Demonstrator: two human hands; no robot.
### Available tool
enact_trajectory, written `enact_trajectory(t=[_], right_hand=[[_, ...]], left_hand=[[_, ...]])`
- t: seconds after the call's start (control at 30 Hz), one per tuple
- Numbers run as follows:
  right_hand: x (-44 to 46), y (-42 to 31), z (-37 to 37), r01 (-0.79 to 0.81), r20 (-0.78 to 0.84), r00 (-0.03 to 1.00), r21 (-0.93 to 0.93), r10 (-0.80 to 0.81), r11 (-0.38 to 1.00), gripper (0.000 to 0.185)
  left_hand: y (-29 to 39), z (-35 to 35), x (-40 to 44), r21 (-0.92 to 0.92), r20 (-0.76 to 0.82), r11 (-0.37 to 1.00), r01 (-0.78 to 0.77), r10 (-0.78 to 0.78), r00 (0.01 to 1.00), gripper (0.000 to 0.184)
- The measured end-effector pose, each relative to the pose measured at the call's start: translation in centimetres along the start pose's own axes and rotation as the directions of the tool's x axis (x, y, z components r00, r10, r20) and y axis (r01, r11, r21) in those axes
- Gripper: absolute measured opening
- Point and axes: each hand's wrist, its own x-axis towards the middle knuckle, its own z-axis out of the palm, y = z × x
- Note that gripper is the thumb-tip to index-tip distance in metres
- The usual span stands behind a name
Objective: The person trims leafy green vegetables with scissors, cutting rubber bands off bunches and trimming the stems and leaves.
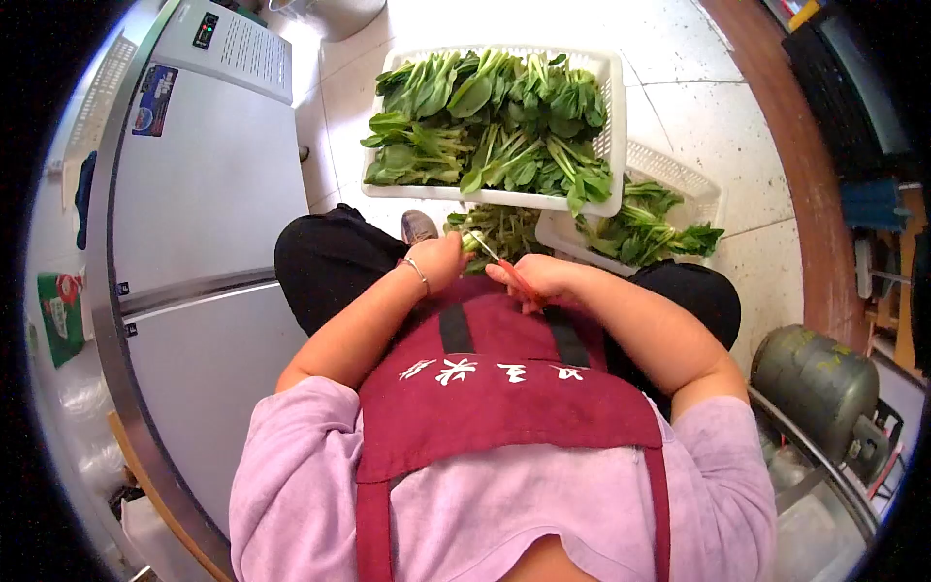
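Note:
My left hand (442,260), a bracelet at its wrist, is closed around a stalk of leafy greens (472,242). Red-handled scissors (518,279) are gripped in my right hand (545,275), and their blades point up and left to the stalk end. Whether the blades touch the stalk, I cannot tell. Just beyond my hands is a pile of cut greens and stems (509,229), partly hidden. Past it stands a white plastic basket (495,197) filled with rows of leafy greens (485,92).
A second white basket (693,175) with loose greens (645,218) sits partly under the first. A white refrigerator cabinet (208,184) stands at left, a gas cylinder (815,388) at right. A metal pot (335,15) is at the top, on the tiled floor (679,107).

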Motion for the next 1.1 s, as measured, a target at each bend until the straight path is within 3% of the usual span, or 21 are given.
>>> enact_trajectory(t=[0.17, 0.23, 0.3, 0.33, 0.37, 0.43, 0.57, 0.63, 0.77, 0.9, 0.97, 1.0, 1.03, 1.1], right_hand=[[0.1, 0.1, 0.0, -0.022, -0.051, 0.998, 0.068, 0.025, 0.997, 0.062], [0.2, 0.0, -0.2, -0.025, -0.062, 0.998, 0.073, 0.030, 0.997, 0.061], [-0.1, -0.5, -0.7, 0.000, -0.152, 0.988, -0.116, -0.018, 0.993, 0.061], [-2.4, -2.6, -1.3, -0.037, -0.148, 0.989, -0.331, -0.013, 0.943, 0.069], [-2.7, -2.5, -1.4, 0.036, -0.179, 0.977, -0.382, -0.112, 0.924, 0.065], [-3.1, -2.7, -2.2, 0.035, -0.153, 0.979, -0.531, -0.136, 0.847, 0.061], [-3.3, -2.2, -3.3, 0.038, -0.169, 0.970, -0.599, -0.173, 0.800, 0.061], [-2.5, -1.6, -3.4, 0.004, -0.193, 0.967, -0.646, -0.167, 0.763, 0.061], [-2.3, -1.7, -3.1, 0.012, -0.191, 0.963, -0.674, -0.190, 0.739, 0.062], [-2.8, -1.6, -3.6, 0.039, -0.220, 0.945, -0.660, -0.242, 0.750, 0.060], [-3.2, -1.7, -3.8, 0.035, -0.228, 0.943, -0.655, -0.241, 0.755, 0.057], [-2.9, -1.4, -3.8, 0.041, -0.231, 0.939, -0.662, -0.256, 0.748, 0.053], [-2.7, -1.2, -3.8, 0.047, -0.236, 0.933, -0.670, -0.272, 0.741, 0.050], [-2.6, -1.2, -3.9, 0.055, -0.202, 0.945, -0.679, -0.259, 0.732, 0.051]], left_hand=[[0.2, -0.9, 0.1, 0.050, 0.033, 0.999, -0.003, 0.001, 0.999, 0.037], [0.0, -1.7, 0.1, -0.031, 0.034, 0.999, 0.020, -0.019, 0.999, 0.038], [-1.4, -2.5, 1.1, -0.077, 0.063, 0.997, -0.023, 0.028, 0.998, 0.039], [-2.4, -3.4, 1.5, -0.126, 0.070, 0.990, -0.061, 0.071, 0.995, 0.040], [-3.5, -4.1, 2.4, -0.107, 0.000, 0.990, -0.094, 0.095, 0.995, 0.040], [-4.1, -7.0, 3.9, -0.306, -0.115, 0.947, -0.093, 0.060, 0.991, 0.045], [-1.8, -14.6, 8.9, -0.382, -0.281, 0.921, -0.075, -0.039, 0.959, 0.048], [0.9, -17.8, 11.3, -0.450, -0.243, 0.892, -0.035, -0.085, 0.966, 0.050], [2.5, -19.5, 20.2, -0.210, -0.342, 0.978, 0.002, -0.075, 0.937, 0.056], [4.3, -18.8, 23.5, -0.138, -0.323, 0.989, 0.055, -0.097, 0.942, 0.054], [5.5, -18.7, 23.5, 0.149, -0.344, 0.980, 0.136, -0.077, 0.936, 0.050], [5.9, -17.9, 23.2, 0.224, -0.451, 0.963, 0.150, -0.034, 0.892, 0.044], [7.0, -17.4, 21.9, 0.228, -0.445, 0.963, 0.145, -0.030, 0.895, 0.044], [9.4, -16.4, 19.1, 0.071, -0.564, 0.990, -0.125, 0.144, 0.813, 0.036]])
